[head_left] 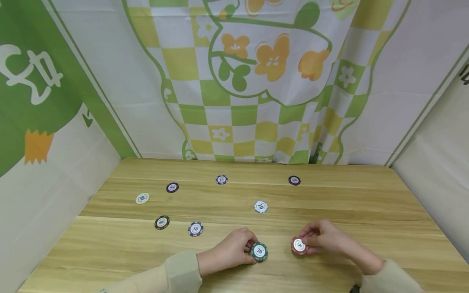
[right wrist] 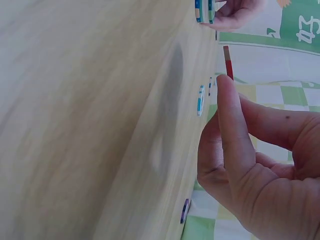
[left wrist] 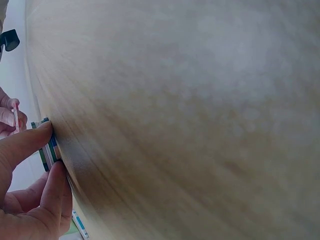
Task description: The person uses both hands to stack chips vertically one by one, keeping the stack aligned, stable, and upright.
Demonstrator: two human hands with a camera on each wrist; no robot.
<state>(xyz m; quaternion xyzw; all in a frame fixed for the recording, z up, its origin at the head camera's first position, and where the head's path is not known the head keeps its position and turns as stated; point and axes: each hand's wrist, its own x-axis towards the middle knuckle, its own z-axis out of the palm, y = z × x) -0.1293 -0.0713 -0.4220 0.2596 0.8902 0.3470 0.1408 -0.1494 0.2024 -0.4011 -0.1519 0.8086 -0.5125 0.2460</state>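
My left hand grips a short stack of poker chips by its sides, low at the tabletop. A green chip marked 20 tops this stack, and the left wrist view shows layered chip edges between thumb and fingers. To the right, my right hand pinches a red poker chip with a 5 on its face. In the right wrist view the red chip is seen edge-on, raised off the table. A light blue chip marked 10 lies beyond the two hands.
On the wooden table lie more flat chips: a black one, two dark blue ones, a pale one and two purple ones. A patterned curtain hangs along the back edge.
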